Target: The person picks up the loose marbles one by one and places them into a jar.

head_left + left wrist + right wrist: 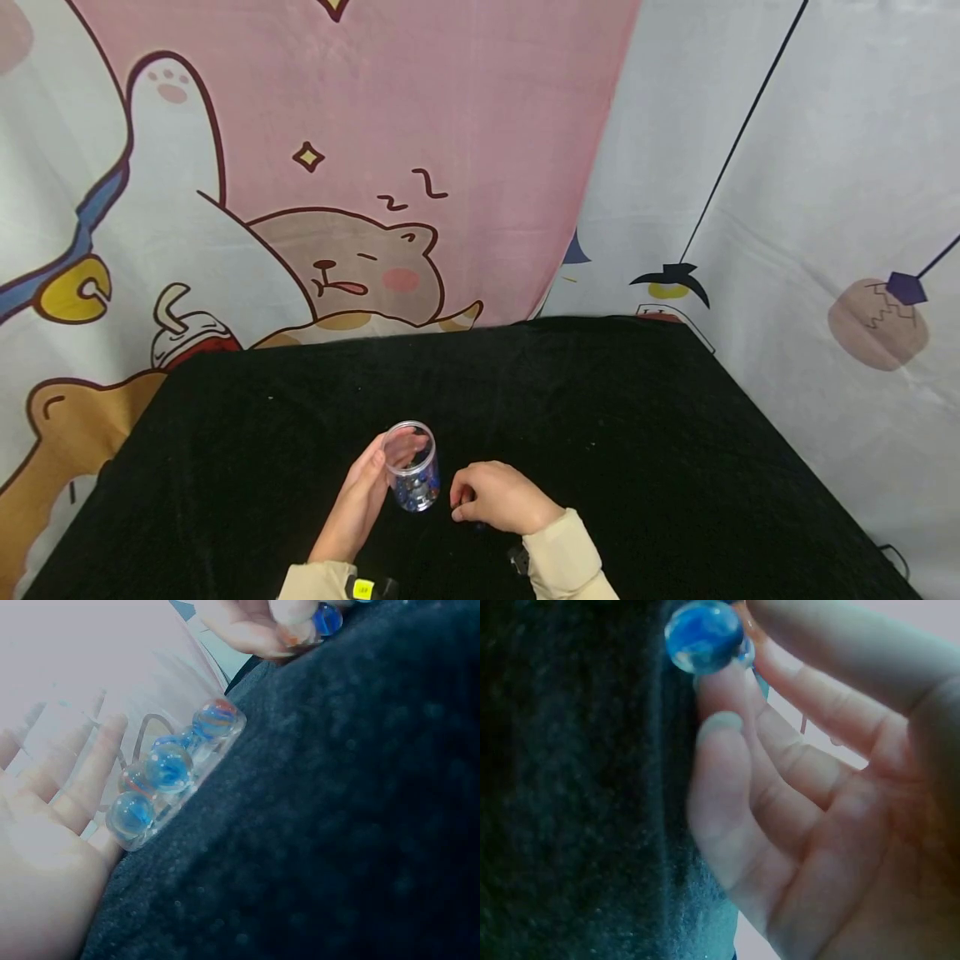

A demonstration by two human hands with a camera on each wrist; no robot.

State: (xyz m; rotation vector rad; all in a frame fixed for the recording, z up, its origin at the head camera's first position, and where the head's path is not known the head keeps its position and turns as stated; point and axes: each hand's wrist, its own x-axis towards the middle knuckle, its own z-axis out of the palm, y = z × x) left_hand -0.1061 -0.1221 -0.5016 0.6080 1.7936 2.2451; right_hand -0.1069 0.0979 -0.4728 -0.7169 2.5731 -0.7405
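A clear cylindrical jar (411,467) stands on the black cloth with several glass marbles (169,766) in its bottom, swirled blue and orange. My left hand (360,500) holds it from the left, fingers spread behind its wall and thumb by the rim. To the right of the jar, my right hand (502,497) is low over the cloth with fingers bent toward the thumb. In the left wrist view its fingertips pinch an orange-tinted marble (295,635), with a blue marble (328,620) right beside it. A blue marble (705,636) also shows large at the fingertips in the right wrist view.
Black cloth (637,450) covers the table under both hands. Behind it hangs a printed curtain (487,150) with cartoon animals, and a pale one (825,208) runs along the right side. A thin dark cable (896,557) lies at the lower right edge.
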